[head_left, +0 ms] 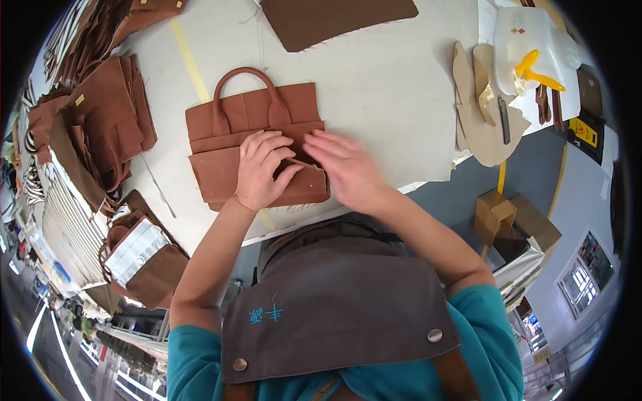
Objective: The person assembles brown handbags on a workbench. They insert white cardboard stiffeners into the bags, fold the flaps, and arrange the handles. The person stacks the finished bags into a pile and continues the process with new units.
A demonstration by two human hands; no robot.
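A reddish-brown leather bag piece (221,177) with a rounded handle lies on the pale worktable in front of me. My left hand (262,168) rests on its front panel. The fingers are bent onto the leather and the thumb stands apart from them. At the panel's right side, my right hand (349,167) reaches over the edge with its fingers stretched out, slightly blurred. Between the hands a corner of the panel is lifted, with a raw edge showing. What lies under my right fingertips is hidden.
Stacked brown leather pieces (110,113) lie to the left, above another handled bag piece (157,264). A dark brown sheet (338,23) is at the far edge. On the right are beige templates (498,144), a knife (503,120), a yellow brush (535,72) and a translucent jug (525,37).
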